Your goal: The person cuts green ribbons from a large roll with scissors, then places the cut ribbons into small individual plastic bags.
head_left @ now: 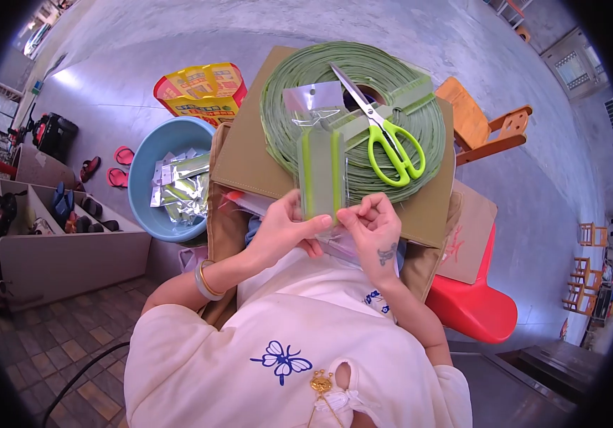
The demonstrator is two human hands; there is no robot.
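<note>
Between my two hands is a clear plastic packet [324, 171] with a folded green ribbon inside and a hang hole at its far end. My left hand [294, 225] pinches its near left corner, thumb on top. At the near right corner, the thumb and fingers of my right hand [372, 225] are closed on the same packet. Beyond it lies a large coil of green ribbon [278, 100], partly covered by the packet. Scissors with lime-green handles [406, 153] rest on the coil, blades pointing away from me and slightly parted.
Under the coil is a brown board [249, 160]. A blue basin [139, 178] on the left holds several filled packets. Behind it stands a red and yellow bag [203, 89]. To the right are a wooden chair [477, 118] and a red stool [481, 307]; a shoe rack [71, 260] stands far left.
</note>
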